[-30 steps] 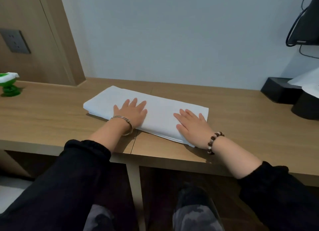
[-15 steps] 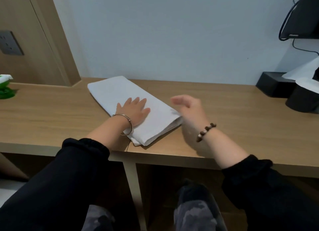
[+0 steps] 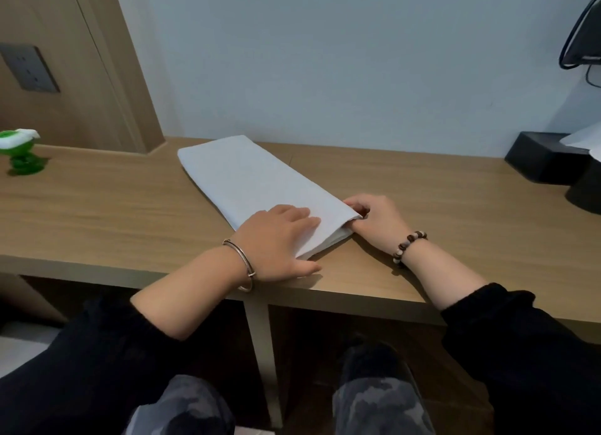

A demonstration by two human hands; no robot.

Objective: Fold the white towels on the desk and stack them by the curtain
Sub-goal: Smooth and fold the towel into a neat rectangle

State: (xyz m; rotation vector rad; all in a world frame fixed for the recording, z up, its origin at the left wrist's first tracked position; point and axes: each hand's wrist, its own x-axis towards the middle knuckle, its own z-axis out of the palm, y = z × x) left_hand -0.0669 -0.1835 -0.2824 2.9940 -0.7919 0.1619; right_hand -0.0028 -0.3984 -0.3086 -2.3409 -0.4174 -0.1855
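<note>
Now: white towel (image 3: 257, 180), smooth cloth folded into long narrow rectangle, lies diagonally on wood-grain desk (image 3: 97, 213), far end by wall, near end close to front edge. Left hand (image 3: 276, 239) flat on near end, fingers straight, pressing. Right hand (image 3: 377, 220) curled at near-right corner, pinching layered edge. Thin metal bangle (image 3: 242, 265) on left wrist, bead bracelet (image 3: 406, 246) on right. Glossy green ornament (image 3: 21, 154) far left.
</note>
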